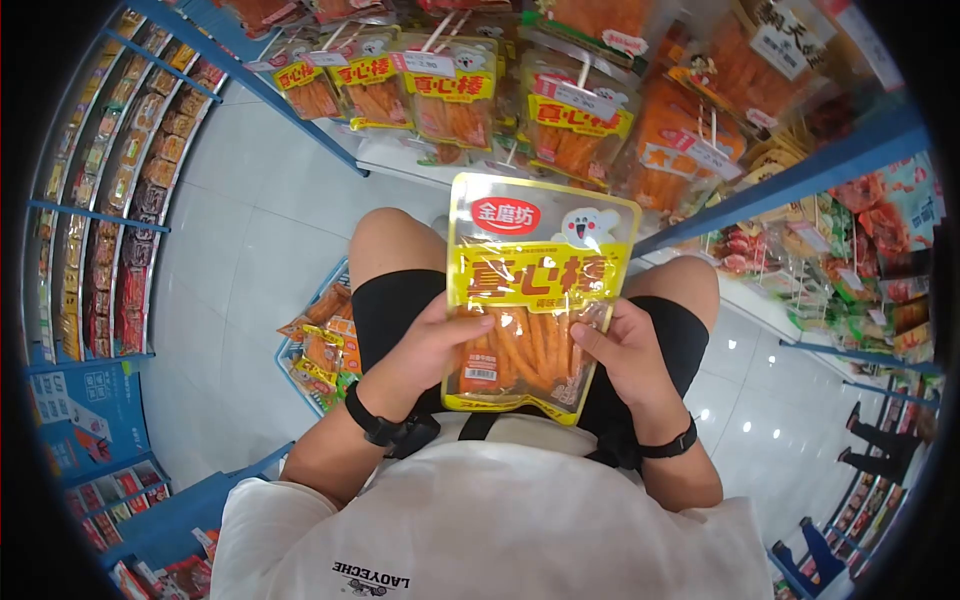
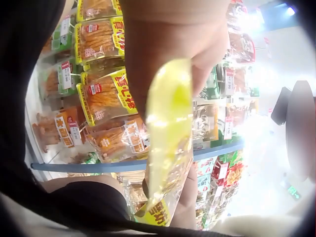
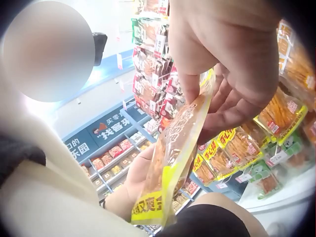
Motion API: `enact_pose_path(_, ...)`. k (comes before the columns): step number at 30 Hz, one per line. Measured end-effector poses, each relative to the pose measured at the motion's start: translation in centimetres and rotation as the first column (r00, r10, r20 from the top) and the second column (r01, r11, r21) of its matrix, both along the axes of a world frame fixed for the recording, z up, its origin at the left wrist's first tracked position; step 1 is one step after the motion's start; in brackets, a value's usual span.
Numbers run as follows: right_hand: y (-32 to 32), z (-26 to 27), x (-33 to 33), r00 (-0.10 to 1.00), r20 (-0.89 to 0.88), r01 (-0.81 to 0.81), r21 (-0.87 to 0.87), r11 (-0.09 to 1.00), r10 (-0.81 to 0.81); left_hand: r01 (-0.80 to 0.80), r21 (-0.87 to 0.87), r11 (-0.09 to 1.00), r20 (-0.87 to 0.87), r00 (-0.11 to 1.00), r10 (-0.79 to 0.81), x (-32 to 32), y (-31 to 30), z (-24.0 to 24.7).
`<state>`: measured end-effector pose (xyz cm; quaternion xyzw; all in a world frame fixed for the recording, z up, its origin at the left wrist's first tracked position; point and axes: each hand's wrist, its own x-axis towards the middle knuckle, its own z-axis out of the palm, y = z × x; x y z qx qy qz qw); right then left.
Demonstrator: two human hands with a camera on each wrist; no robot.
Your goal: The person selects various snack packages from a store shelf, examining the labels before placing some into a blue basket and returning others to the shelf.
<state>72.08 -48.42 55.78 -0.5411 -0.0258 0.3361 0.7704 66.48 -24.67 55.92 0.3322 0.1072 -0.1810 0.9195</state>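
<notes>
A yellow-edged, clear-windowed snack packet [image 1: 541,257] with orange-brown sticks inside stands upright before my lap, its printed front toward me. My left hand [image 1: 428,345] grips its left side, the thumb lying across the front. On the opposite side my right hand [image 1: 632,352] holds the edge, thumb on the window and fingers behind. From the left wrist the packet [image 2: 170,113] is seen nearly edge-on, below my left hand [image 2: 170,44]. The right wrist view shows the packet [image 3: 180,140] pinched between the thumb and curled fingers of my right hand [image 3: 227,54].
Matching packets [image 1: 448,90] hang on hooks ahead, above a white lower shelf [image 1: 400,160]. A blue basket [image 1: 287,372] holding several snack bags sits on the tiled floor beside my left leg. More stocked shelves [image 1: 120,190] line the left. People's legs [image 1: 885,450] show at far right.
</notes>
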Motion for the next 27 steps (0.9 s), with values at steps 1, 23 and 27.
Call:
enact_pose_path(1,0.0,-0.1,0.1,0.999,0.014,0.029,-0.061,0.998,-0.029,-0.018,0.18,0.983,0.033,0.999,0.013,0.1,-0.1,-0.5)
enact_pose_path(23,-10.2,-5.8,2.6,0.709,0.409,0.416,-0.9,0.127,0.575,-0.411,0.626,0.662,0.23,0.909,0.347,11.6,9.0,-9.2)
enact_pose_path(27,-10.0,-6.4,2.6,0.722,0.401,0.429,-0.899,0.09,0.565,-0.506,0.611,0.609,0.324,0.862,0.39,14.6,9.4,-10.3)
